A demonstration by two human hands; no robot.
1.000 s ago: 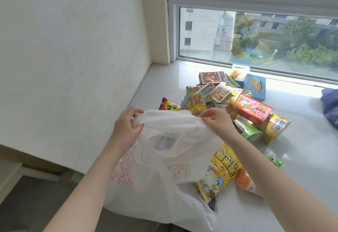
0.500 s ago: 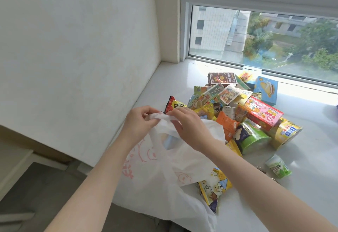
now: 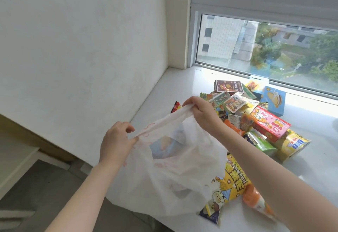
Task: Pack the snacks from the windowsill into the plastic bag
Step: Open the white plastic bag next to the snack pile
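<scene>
a thin white translucent plastic bag (image 3: 175, 167) with faint pink print is seen at the near edge of the pale stone windowsill (image 3: 182, 89), its lower part slumped over that edge. a bluish shape is visible through the film inside it; what it is cannot be told. the bag's top edge is pulled into a taut, twisted band between the two hands.

the left hand (image 3: 117, 140) is held lower and nearer, with the rim pinched between thumb and fingertips. the right hand (image 3: 203, 114) is raised farther back, its fingers curled round the bunched handle. the hands are kept apart, each clamped on the bag, with both forearms reaching in from the bottom of the view.

a heap of colourful snack packets (image 3: 236, 103) is piled just right of the bag. within it a pink rabbit-printed carton (image 3: 268, 123), a blue box (image 3: 274, 100), a brown box (image 3: 228, 86), a green-lidded cup (image 3: 261, 141) and a yellow tub (image 3: 292, 145) can be made out. a yellow cartoon-printed popcorn pouch (image 3: 232, 182) is lying against the bag's right side, partly covered by it, and an orange packet (image 3: 254, 197) is seen beside the right forearm.
</scene>
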